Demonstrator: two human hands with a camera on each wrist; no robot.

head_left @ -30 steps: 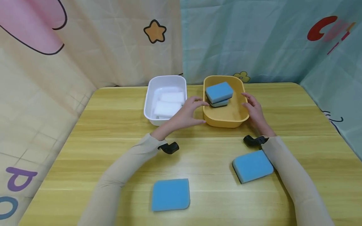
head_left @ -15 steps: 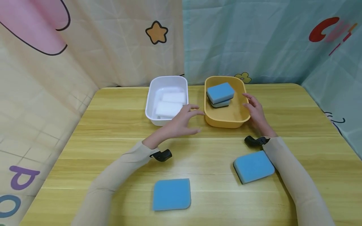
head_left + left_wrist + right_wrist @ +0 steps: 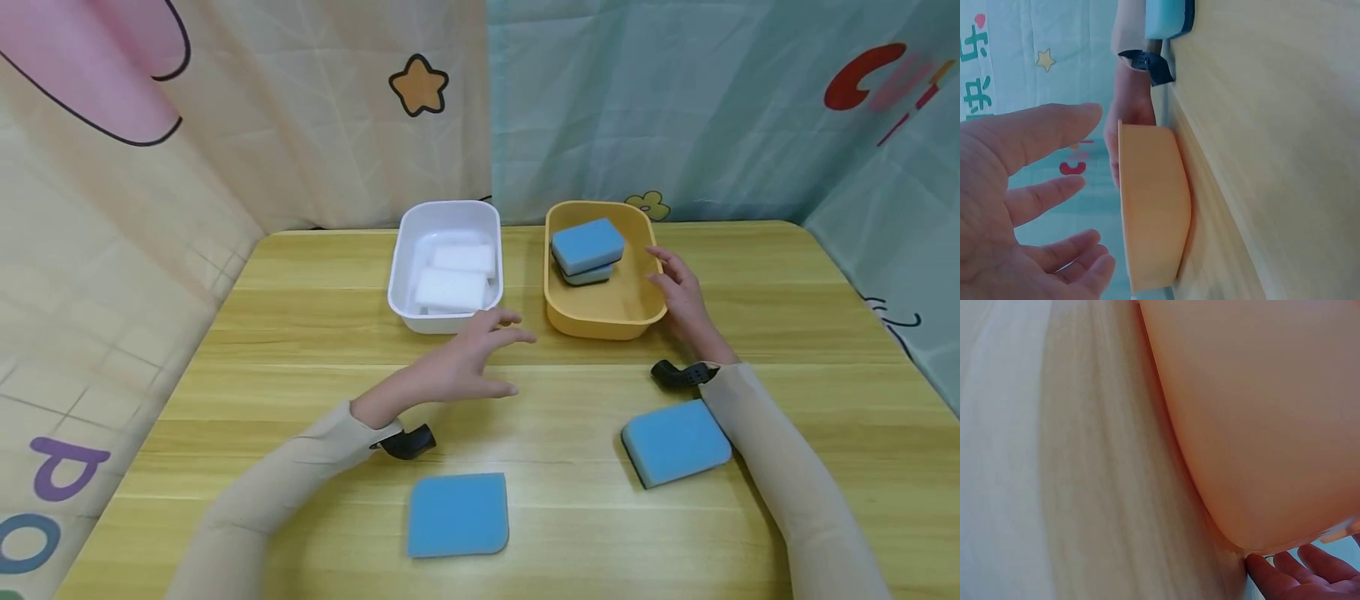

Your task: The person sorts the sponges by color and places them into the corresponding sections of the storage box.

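Observation:
My left hand hovers over the wood table in front of the white bin, fingers spread and holding nothing. In the left wrist view its thumb and fingers stand apart from the yellow bin. My right hand is at the right wall of that yellow bin, fingertips right at the rim. The right wrist view shows those fingers loosely extended by the bin's corner. Two blue sponges with dark undersides lie stacked inside the yellow bin. White sponge-like blocks lie in the white bin.
One blue sponge lies beside the right forearm. Another blue sponge lies flat near the front of the table. A printed curtain hangs behind the table. Each wrist wears a black camera mount.
My left hand has drawn back from the yellow bin, toward the front left, staying spread. The right hand keeps its place at the bin. The sponges have not moved.

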